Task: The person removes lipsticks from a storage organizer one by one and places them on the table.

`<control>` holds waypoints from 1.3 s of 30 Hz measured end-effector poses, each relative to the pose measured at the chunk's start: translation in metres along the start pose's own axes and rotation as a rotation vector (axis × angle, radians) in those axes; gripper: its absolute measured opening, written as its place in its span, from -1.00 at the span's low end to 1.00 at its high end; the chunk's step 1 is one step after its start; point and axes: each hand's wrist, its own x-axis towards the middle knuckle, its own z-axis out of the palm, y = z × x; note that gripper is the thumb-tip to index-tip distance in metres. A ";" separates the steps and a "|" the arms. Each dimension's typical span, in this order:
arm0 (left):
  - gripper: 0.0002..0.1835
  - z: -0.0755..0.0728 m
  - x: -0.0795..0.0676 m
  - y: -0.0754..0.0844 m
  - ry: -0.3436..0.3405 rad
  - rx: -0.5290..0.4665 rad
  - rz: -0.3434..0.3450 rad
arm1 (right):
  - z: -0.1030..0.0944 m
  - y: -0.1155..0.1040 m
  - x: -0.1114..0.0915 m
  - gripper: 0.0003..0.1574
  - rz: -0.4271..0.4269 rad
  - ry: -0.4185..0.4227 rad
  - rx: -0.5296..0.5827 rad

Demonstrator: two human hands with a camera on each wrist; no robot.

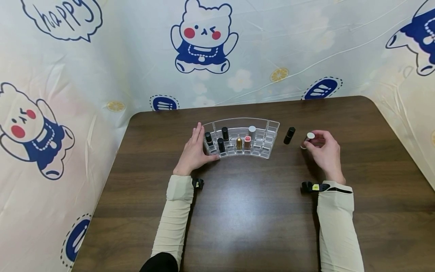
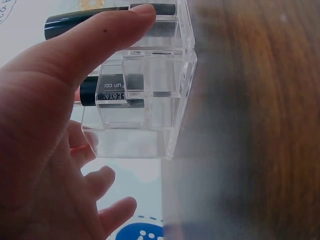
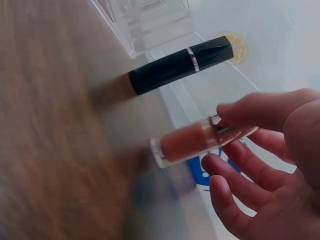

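Note:
A curved clear acrylic lipstick organizer (image 1: 246, 153) stands on the table, several lipstick tubes upright in its left and middle compartments. My left hand (image 1: 194, 151) rests against its left end, fingers stretched along the side and thumb at the front corner. In the left wrist view the thumb (image 2: 100, 40) lies across the organizer's front near a black tube (image 2: 75, 22). My right hand (image 1: 323, 149) pinches a lip gloss tube (image 3: 185, 142) by its shiny cap, thumb against fingers; its pinkish body points down at the table. Left of it a black lipstick tube (image 1: 289, 135) stands upright.
Inside the organizer are a gold tube (image 1: 239, 143), a pink-topped tube (image 1: 247, 142) and a white-capped tube (image 1: 252, 131). Its right-hand compartments hold no tubes. Printed cloth (image 1: 136, 56) hangs behind the brown wooden table (image 1: 244, 219), beyond its far edge.

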 end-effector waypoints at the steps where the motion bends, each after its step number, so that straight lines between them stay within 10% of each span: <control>1: 0.30 0.000 0.000 0.000 0.002 -0.001 -0.001 | -0.002 -0.002 0.000 -0.47 0.002 0.004 0.003; 17: 0.30 0.001 0.000 -0.001 -0.002 -0.006 -0.008 | -0.014 -0.027 -0.004 -0.50 -0.001 0.159 0.091; 39: 0.28 -0.001 -0.001 0.001 0.002 0.021 -0.009 | 0.004 -0.048 -0.010 -0.54 -0.195 0.017 0.184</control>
